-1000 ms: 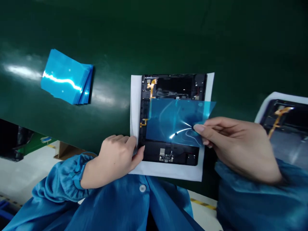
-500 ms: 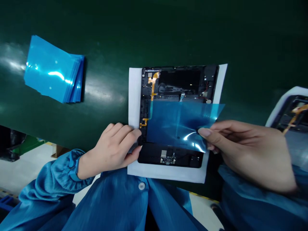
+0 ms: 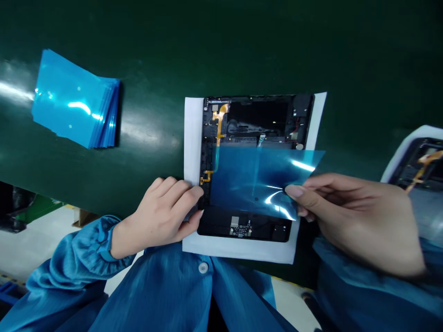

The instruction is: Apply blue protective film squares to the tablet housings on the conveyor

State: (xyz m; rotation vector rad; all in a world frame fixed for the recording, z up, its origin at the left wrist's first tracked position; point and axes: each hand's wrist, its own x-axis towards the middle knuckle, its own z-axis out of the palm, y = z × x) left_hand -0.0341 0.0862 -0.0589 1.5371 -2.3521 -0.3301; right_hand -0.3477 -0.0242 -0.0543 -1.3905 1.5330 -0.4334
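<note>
An opened tablet [image 3: 258, 120] shows its inner parts and an orange flex cable, lying on a white sheet [image 3: 238, 251]. Over its middle and lower part spreads a clear blue film [image 3: 238, 175], whose right side is lifted and bent. My right hand [image 3: 346, 207] pinches that film near its lower right corner between thumb and fingers. At the tablet's lower left edge, my left hand [image 3: 169, 210] is closed, its curled fingers and thumb holding the rim. The undersides of the left fingertips are hidden.
A stack of blue films [image 3: 72, 101] lies at the left on the dark green table [image 3: 155, 46]. Part of a second opened tablet [image 3: 427, 170] on white backing shows at the right edge. The table's near edge runs below my left wrist.
The right side of the blue film flexes slightly and a new bright glare shows near its upper right. Both hands keep almost the same place; the view shifts a little.
</note>
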